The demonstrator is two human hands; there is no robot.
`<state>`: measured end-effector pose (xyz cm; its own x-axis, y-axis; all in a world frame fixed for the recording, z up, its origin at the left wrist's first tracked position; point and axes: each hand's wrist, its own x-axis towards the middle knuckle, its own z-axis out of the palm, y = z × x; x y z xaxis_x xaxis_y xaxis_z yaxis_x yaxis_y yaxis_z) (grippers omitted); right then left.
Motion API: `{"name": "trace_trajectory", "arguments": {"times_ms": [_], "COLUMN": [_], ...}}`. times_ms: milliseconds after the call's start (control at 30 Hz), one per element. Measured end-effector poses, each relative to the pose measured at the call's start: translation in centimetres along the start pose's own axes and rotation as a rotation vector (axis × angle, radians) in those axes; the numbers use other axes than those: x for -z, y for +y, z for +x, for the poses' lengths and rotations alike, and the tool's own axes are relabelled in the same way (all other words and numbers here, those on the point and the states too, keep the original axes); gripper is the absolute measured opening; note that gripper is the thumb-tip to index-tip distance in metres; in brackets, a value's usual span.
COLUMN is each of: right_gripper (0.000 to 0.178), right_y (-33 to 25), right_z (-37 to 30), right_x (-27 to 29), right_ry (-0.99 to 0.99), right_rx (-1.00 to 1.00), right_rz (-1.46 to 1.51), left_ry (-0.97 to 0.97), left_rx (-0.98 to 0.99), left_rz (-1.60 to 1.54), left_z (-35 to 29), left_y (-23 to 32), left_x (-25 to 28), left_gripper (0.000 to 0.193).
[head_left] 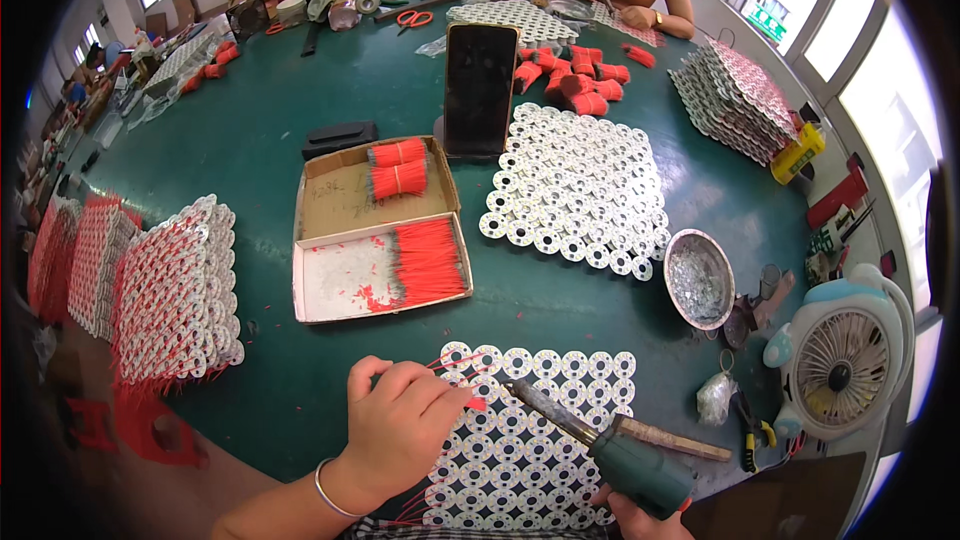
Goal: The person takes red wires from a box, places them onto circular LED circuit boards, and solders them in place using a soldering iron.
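Observation:
A panel of round white circuit boards (511,462) with dark centre holes lies in front of me. My left hand (405,420), a bangle on its wrist, is over the panel's left side, thumb and fingers pinched on short red wires (477,403). From below right, my right hand (645,520) grips the green handle of a soldering iron (640,465). The iron's tip is just right of the left fingers, over the upper boards; contact cannot be made out. Red wires stick out along the panel's left edge.
Ahead sit a cardboard box (297,280) of red wires, a phone (480,90) and another board panel (580,190). Stacked panels (180,290) stand left. To the right are a metal bowl (700,280), a wooden stick (675,438), pliers (750,430) and a fan (845,370). Two people work across the table.

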<state>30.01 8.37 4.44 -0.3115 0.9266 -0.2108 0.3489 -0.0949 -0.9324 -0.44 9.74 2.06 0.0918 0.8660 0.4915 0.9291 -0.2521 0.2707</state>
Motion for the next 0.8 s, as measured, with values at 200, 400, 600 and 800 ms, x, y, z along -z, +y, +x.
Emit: {"name": "trace_trajectory", "arguments": {"times_ms": [200,400,600,800], "right_gripper": [0.025,0.026,0.03,0.027], "right_y": [0.8,1.0,0.1,-0.2], "right_z": [-0.3,0.1,0.2,0.6], "right_x": [0.1,-0.1,-0.6,-1.2], "right_ry": [-0.012,-0.006,0.012,0.051], "right_rx": [-0.007,0.067,0.07,0.203], "right_rz": [-0.035,-0.139,-0.131,-0.15], "left_ry": [-0.047,-0.074,-0.078,-0.077], "left_rx": [-0.041,-0.045,-0.043,-0.054], "left_rz": [0.038,0.024,0.017,0.003], "left_z": [-0.7,-0.8,-0.5,-0.7], "left_y": [0.8,0.5,0.5,0.4], "left_x": [-0.8,-0.9,-0.9,-1.3], "left_gripper": [0.01,0.008,0.007,0.019]}}
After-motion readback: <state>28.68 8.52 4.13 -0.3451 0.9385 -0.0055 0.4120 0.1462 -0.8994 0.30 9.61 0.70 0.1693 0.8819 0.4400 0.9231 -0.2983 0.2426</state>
